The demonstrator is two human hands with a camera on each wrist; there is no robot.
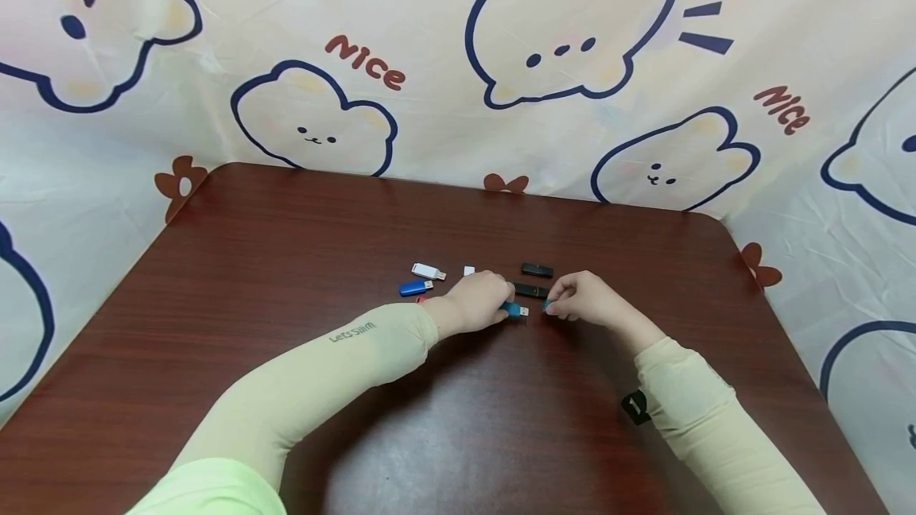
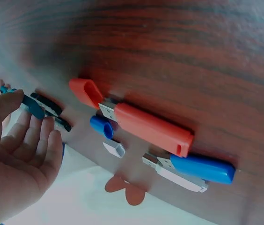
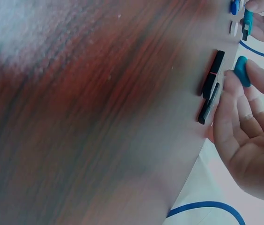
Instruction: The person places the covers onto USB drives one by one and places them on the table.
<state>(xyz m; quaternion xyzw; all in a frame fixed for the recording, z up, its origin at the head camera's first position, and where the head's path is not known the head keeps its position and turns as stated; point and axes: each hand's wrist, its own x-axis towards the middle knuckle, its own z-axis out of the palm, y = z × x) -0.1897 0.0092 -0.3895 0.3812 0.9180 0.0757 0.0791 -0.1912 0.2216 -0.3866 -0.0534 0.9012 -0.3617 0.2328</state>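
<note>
My left hand [image 1: 474,302] pinches a teal USB flash drive [image 1: 513,309], its metal plug bare and pointing toward the right hand. Between thumb and fingertips, my right hand [image 1: 588,300] holds a small teal cap [image 3: 241,71]. A short gap separates plug and cap, both near the tabletop. Just beyond the hands lie two black USB sticks [image 1: 537,269], close together. In the left wrist view, a red USB flash drive [image 2: 153,129] lies with its plug bare beside a red cap [image 2: 86,92]; in the head view the left hand mostly hides them.
Left of the hands, a blue USB flash drive [image 2: 204,169] and a white one [image 2: 181,179] lie side by side, plugs bare. A blue cap [image 2: 100,125] and a white cap [image 2: 114,148] are nearby. Patterned cloth [image 1: 429,133] hangs behind the brown table [image 1: 300,237].
</note>
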